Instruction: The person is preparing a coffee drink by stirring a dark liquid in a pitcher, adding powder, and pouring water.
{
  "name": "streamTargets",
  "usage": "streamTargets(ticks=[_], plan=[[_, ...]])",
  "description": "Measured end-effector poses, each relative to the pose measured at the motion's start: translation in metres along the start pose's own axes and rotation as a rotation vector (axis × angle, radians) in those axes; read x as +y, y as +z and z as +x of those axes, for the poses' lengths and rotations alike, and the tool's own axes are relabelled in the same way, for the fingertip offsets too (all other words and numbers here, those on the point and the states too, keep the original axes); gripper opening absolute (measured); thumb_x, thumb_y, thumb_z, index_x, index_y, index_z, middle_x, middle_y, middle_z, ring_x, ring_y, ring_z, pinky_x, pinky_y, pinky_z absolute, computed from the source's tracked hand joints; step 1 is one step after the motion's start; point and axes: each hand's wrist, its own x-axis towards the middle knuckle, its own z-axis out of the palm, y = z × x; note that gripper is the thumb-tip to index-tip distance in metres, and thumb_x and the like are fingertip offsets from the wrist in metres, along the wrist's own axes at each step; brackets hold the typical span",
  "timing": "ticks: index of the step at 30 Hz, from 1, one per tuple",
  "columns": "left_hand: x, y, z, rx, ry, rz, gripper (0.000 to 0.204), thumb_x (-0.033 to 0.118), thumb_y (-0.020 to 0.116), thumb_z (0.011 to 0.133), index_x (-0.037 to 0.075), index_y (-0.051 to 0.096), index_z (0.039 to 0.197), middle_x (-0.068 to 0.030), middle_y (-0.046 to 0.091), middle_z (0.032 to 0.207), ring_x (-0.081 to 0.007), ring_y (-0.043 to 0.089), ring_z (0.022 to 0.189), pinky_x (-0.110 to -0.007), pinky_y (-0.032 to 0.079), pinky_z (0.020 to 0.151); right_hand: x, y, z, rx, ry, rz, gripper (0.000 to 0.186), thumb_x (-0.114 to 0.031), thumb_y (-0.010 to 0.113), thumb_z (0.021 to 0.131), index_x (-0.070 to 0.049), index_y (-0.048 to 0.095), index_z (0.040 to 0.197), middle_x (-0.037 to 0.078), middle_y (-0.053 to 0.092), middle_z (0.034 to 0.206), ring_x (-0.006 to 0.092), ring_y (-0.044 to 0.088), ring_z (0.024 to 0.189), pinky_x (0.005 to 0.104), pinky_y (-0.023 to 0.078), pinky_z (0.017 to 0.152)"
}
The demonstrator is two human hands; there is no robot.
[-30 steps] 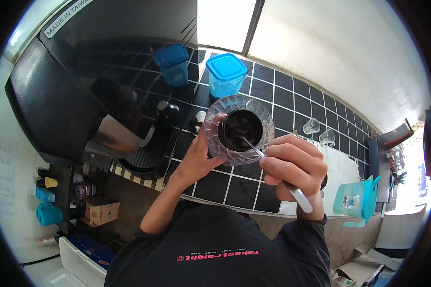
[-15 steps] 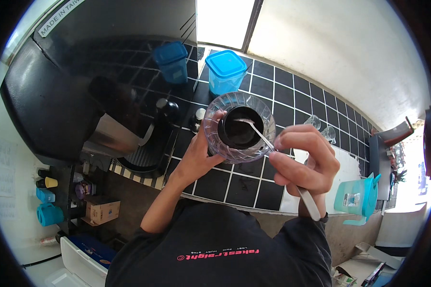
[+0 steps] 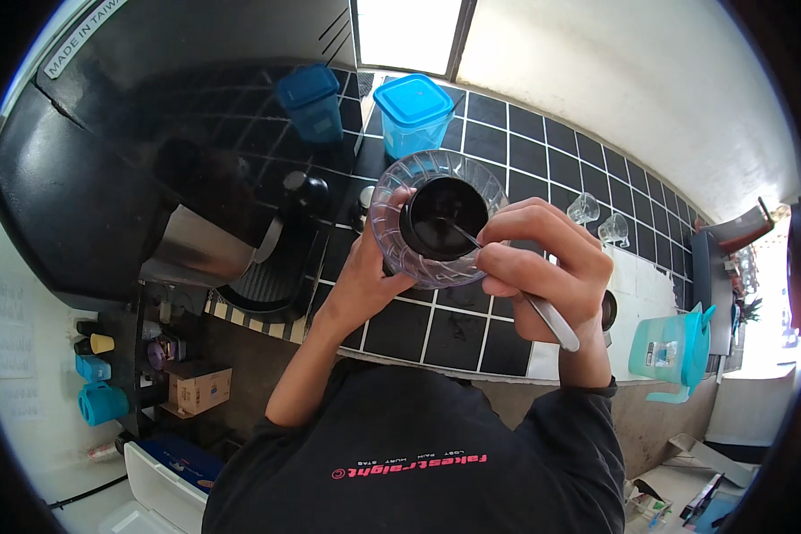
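My left hand (image 3: 365, 280) is wrapped round the left side of a clear ribbed bowl (image 3: 385, 196), its thumb at the near edge and a fingertip showing by the far left side. A round black cup (image 3: 411, 214) sits within the bowl's outline; whether it stands in the bowl or is held above it I cannot tell. Its inside is dark. Pinched in my right hand (image 3: 556, 262) is a metal spoon (image 3: 554, 322). The spoon's bowl end reaches down into the black cup and is hard to see in the dark.
Behind the bowl stands a blue lidded container (image 3: 414, 116) on the black tiled counter (image 3: 529, 151). To the left is a large black machine with a steel jug (image 3: 200, 247). Two small glasses (image 3: 612, 230) and a teal pitcher (image 3: 672, 351) are at the right.
The spoon has dipped deeper into the black cup, my right hand moving left and closer to its rim. The bowl and cup appear slightly higher in view, and the view itself has shifted a little.
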Motion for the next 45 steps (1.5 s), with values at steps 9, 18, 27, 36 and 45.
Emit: streamTargets(ticks=[9, 18, 27, 36, 45], plan=[[0.002, -0.002, -0.002, -0.002, 0.0, 0.027, 0.09, 0.019, 0.078, 0.077, 0.006, 0.025, 0.15, -0.0183, 0.04, 0.147, -0.0319, 0.039, 0.138, -0.041, 0.03, 0.113, -0.008, -0.013, -0.003, 0.055, 0.108, 0.05, 0.027, -0.026, 0.064, 0.091, 0.001, 0.066, 0.087, 0.015, 0.063, 0.079, 0.0237, 0.063, 0.068, 0.031, 0.051, 0.059], [0.0, -0.001, -0.001, -0.007, -0.009, 0.014, 0.091, 0.02, 0.078, 0.077, 0.006, 0.025, 0.15, -0.0179, 0.041, 0.147, -0.0321, 0.04, 0.137, -0.041, 0.031, 0.113, -0.009, -0.01, -0.001, -0.032, 0.094, 0.052, 0.023, -0.022, 0.073, 0.076, -0.001, 0.069, 0.082, 0.012, 0.062, 0.078, 0.0256, 0.063, 0.07, 0.0329, 0.052, 0.061], [-0.005, -0.004, 0.0, -0.002, 0.082, 0.098, 0.091, 0.013, 0.076, 0.076, 0.006, 0.023, 0.15, -0.0175, 0.041, 0.147, -0.032, 0.04, 0.138, -0.04, 0.031, 0.113, -0.007, 0.005, -0.013, 0.166, 0.0, -0.016, 0.028, -0.028, 0.078, 0.066, -0.009, 0.066, 0.084, 0.006, 0.061, 0.077, 0.0239, 0.062, 0.068, 0.0315, 0.049, 0.055], [-0.015, -0.003, -0.006, -0.035, 0.119, 0.355, 0.089, 0.01, 0.076, 0.074, 0.004, 0.026, 0.148, -0.0169, 0.041, 0.146, -0.0304, 0.04, 0.138, -0.039, 0.03, 0.114, -0.008, 0.004, -0.015, 0.184, -0.071, -0.088, 0.024, -0.028, 0.078, 0.07, -0.013, 0.065, 0.083, 0.004, 0.061, 0.079, 0.0219, 0.062, 0.071, 0.0327, 0.05, 0.057], [0.002, 0.0, -0.001, -0.024, 0.084, 0.429, 0.088, 0.014, 0.08, 0.075, 0.001, 0.029, 0.145, -0.0162, 0.05, 0.137, -0.0279, 0.05, 0.128, -0.036, 0.038, 0.108, 0.003, 0.001, -0.018, 0.174, -0.081, -0.075, 0.028, -0.026, 0.08, 0.068, -0.013, 0.064, 0.088, 0.003, 0.061, 0.082, 0.0218, 0.061, 0.074, 0.0334, 0.051, 0.061]])
